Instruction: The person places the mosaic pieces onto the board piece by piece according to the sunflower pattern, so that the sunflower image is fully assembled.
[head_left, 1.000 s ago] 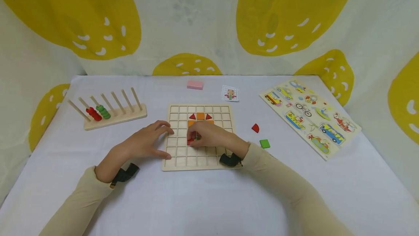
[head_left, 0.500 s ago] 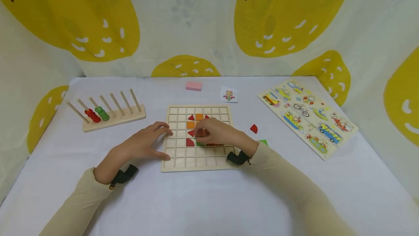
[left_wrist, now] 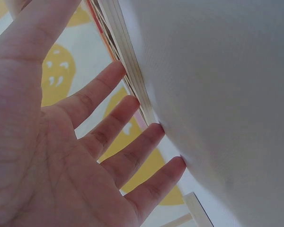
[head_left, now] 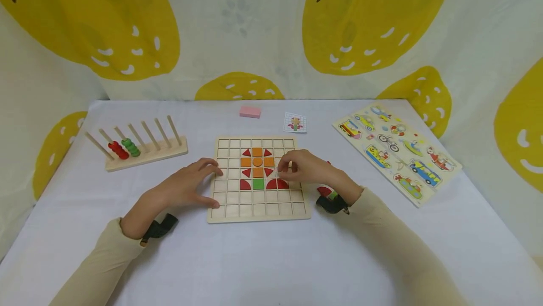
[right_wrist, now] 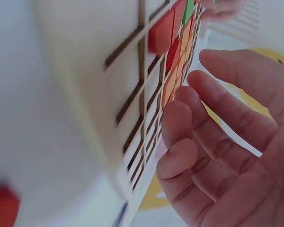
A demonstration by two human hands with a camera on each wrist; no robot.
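A wooden grid board [head_left: 271, 209] lies in the middle of the table. Set in its cells are orange squares [head_left: 257, 152], an orange circle [head_left: 257, 161], several red triangles [head_left: 247, 172], a green square [head_left: 258, 184] and red quarter circles [head_left: 245, 185]. At the board's left edge rests my left hand [head_left: 191, 178], fingers spread, with fingertips against the side in the left wrist view. My right hand [head_left: 307, 167] hovers over the right-hand columns, its fingers loosely bent. The right wrist view shows nothing between those fingers [right_wrist: 177, 118].
Loose red [head_left: 324, 191] and green [head_left: 333, 195] pieces lie right of the board, partly behind my right wrist. Behind the board are a pink block [head_left: 250, 112] and a pattern card [head_left: 295, 122]. A peg stand [head_left: 146, 159] is left, a vehicle puzzle [head_left: 396, 153] right.
My right hand has moved from the lower-left red quarter circle across the board to its right side, uncovering the pieces in the middle. My left hand has stayed at the left edge.
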